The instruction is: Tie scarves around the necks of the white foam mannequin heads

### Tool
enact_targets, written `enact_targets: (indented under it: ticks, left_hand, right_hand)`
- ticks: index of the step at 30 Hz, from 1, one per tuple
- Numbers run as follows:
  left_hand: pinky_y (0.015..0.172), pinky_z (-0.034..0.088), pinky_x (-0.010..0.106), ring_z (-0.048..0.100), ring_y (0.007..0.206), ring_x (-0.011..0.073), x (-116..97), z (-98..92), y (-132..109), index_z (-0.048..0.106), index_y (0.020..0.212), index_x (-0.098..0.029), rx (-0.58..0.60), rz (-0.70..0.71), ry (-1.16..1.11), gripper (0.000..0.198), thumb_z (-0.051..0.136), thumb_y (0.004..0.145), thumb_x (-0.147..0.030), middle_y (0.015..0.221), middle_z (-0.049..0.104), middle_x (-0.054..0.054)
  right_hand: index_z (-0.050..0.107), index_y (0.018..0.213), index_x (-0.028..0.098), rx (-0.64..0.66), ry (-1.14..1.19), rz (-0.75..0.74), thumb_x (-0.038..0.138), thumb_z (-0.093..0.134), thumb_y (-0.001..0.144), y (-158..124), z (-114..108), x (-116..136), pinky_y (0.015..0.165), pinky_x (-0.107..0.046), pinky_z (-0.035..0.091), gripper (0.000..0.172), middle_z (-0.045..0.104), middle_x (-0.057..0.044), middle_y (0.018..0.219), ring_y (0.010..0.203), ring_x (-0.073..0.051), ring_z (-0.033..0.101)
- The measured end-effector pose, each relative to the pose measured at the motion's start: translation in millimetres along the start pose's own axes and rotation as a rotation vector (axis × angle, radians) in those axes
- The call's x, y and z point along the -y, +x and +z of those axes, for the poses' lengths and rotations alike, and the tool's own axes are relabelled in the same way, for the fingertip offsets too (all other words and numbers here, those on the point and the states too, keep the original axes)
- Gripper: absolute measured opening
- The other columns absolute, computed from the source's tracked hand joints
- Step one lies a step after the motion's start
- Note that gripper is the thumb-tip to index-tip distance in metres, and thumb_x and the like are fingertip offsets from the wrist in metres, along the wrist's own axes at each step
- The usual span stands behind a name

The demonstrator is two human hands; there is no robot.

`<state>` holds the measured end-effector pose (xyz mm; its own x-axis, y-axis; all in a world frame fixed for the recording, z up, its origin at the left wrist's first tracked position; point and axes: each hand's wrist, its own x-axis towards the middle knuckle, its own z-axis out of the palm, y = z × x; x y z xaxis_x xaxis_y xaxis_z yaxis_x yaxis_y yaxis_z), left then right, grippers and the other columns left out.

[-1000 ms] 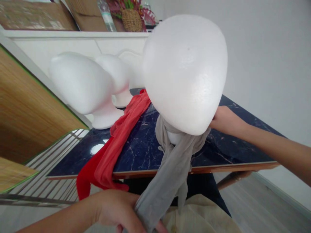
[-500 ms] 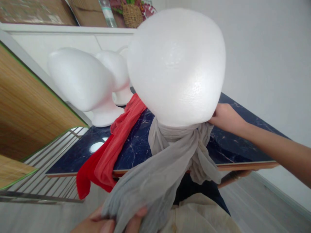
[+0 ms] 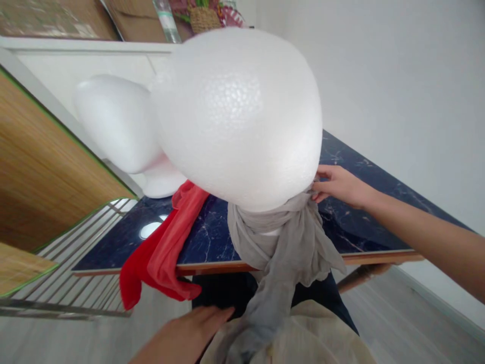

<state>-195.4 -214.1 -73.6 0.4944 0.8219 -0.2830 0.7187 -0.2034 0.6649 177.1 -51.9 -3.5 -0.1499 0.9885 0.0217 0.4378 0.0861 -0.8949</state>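
Observation:
A grey scarf (image 3: 282, 258) is wrapped and tied about the neck of a white foam mannequin head (image 3: 242, 116), which leans left on the table. My right hand (image 3: 343, 187) pinches the scarf at the right side of the neck, under the head. The scarf's long end hangs over the table's front edge, its bottom blurred. Just left of that hanging end is my left hand (image 3: 197, 326), open, fingers stretched out and apart from the cloth. A red scarf (image 3: 170, 242) lies to the left, draped over the front edge.
The dark blue marble-look table (image 3: 375, 217) meets a white wall on the right. Another white foam head (image 3: 117, 121) stands behind at left. Further left are a wooden panel (image 3: 49, 172) and a metal rack (image 3: 76, 273). Boxes (image 3: 56, 19) and a bottle (image 3: 166, 23) sit on a shelf.
My left hand has let go of the grey scarf's long end, which has dropped and hangs down. The foam head has tilted left and nearer. My right hand has shifted slightly left.

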Motion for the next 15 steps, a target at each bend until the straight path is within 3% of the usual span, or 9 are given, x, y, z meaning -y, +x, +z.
enact_targets:
  ticks: [3,6,8,11,13,15]
  left_hand:
    - [0.094,0.056,0.051,0.067,0.108,0.0341,-31,-13.3,11,0.062,0.121,-0.055,-0.475,0.04,0.086,0.049,0.071,0.072,-0.051,0.122,0.07,-0.003]
    - [0.101,0.052,0.052,0.058,0.123,0.0333,-57,-8.8,35,0.045,0.141,-0.046,-0.811,0.123,-0.142,0.067,0.069,0.078,-0.047,0.14,0.057,0.001]
    - [0.106,0.048,0.051,0.049,0.134,0.0319,-69,3.5,56,0.03,0.15,-0.043,-0.854,0.179,-0.343,0.076,0.066,0.083,-0.045,0.15,0.046,0.003]
    - [0.121,0.029,0.05,0.029,0.147,0.0295,-81,19.5,85,0.022,0.154,-0.038,-0.841,0.229,-0.468,0.082,0.067,0.085,-0.042,0.161,0.028,0.002]
    - [0.125,0.017,0.048,0.02,0.15,0.029,-87,19.7,98,0.022,0.154,-0.033,-0.868,0.237,-0.438,0.087,0.07,0.083,-0.042,0.163,0.021,0.004]
    - [0.124,0.018,0.046,0.024,0.149,0.029,-92,10.6,109,0.025,0.153,-0.028,-0.868,0.26,-0.417,0.088,0.073,0.081,-0.043,0.161,0.026,0.007]
  right_hand:
    - [0.06,0.105,0.02,0.028,0.018,-0.029,0.023,0.065,0.076,-17,-1,3,0.064,-0.031,0.06,0.029,0.065,-0.007,0.108,0.072,-0.016,0.068]
    - [0.058,0.108,0.021,-0.144,-0.266,-0.125,0.042,0.067,0.08,-45,-4,8,0.058,-0.029,0.053,0.036,0.064,-0.007,0.104,0.068,-0.016,0.065]
    - [0.061,0.094,0.02,-0.229,-0.544,-0.155,0.055,0.062,0.083,-66,-2,12,0.054,-0.028,0.044,0.036,0.064,-0.004,0.087,0.062,-0.015,0.06]
    - [0.061,0.075,0.021,-0.145,-0.78,-0.112,0.064,0.06,0.083,-93,13,15,0.05,-0.027,0.032,0.043,0.06,-0.001,0.068,0.056,-0.015,0.053]
    - [0.058,0.072,0.022,-0.102,-0.808,-0.11,0.058,0.064,0.082,-103,31,13,0.051,-0.027,0.028,0.038,0.06,0.0,0.067,0.056,-0.015,0.052]
    - [0.055,0.072,0.021,-0.106,-0.796,-0.149,0.043,0.066,0.083,-108,51,10,0.055,-0.027,0.03,0.027,0.06,0.001,0.07,0.062,-0.016,0.054]
